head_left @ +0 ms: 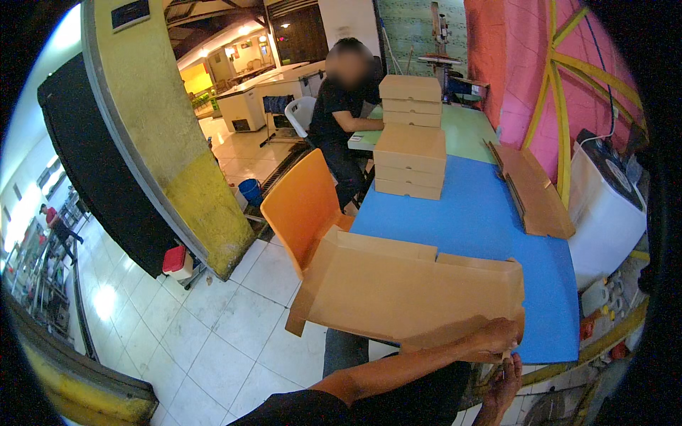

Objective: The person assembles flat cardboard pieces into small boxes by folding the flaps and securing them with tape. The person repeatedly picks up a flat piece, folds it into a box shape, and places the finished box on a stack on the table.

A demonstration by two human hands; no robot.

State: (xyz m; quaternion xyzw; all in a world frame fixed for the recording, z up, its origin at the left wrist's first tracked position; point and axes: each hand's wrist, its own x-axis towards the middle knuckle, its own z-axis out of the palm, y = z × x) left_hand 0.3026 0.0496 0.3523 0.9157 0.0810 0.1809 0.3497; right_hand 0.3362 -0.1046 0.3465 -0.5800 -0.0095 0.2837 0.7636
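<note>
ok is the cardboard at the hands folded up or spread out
Mostly spread out: the cardboard is a broad, open sheet with bent edges.

The cardboard (383, 284) is plain brown, the tabletop (465, 213) blue, the chair (302, 206) orange

Blue tabletop (472, 206): unfolded cardboard sheet (405, 284) lies across near end, overhanging left edge | brown box stack (408, 174) stands farther back | flat cardboard piece (533, 192) along right edge | adjoining green tabletop (469, 128): second box stack (411, 106)

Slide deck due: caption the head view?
Left hand and right hand at the near right corner of a cardboard box blank overhanging a blue tabletop, stacked cardboard boxes beyond.
</note>
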